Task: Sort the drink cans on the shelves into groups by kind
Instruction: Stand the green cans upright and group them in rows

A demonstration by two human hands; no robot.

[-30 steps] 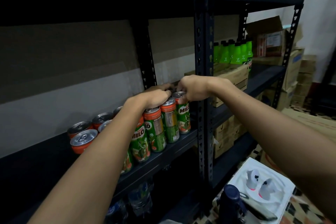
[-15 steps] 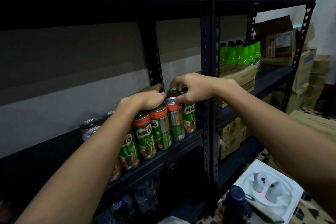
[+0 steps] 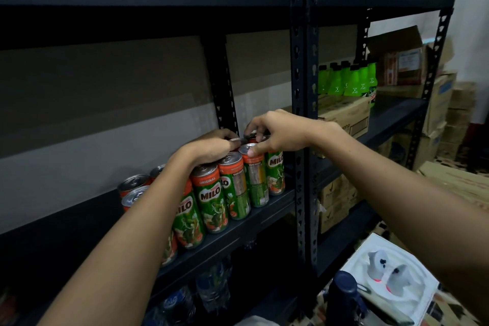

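**Cans could tip**

Since the Milo cans stand packed at the shelf edge, abt 7 o'clock of the post, a bump cd drop one. Left hand curls over tops; right hand pinches a back can.

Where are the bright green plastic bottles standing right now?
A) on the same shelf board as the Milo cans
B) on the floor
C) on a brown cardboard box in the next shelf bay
C: the bright green plastic bottles stand on the brown cardboard box, right of the dark metal shelf upright.
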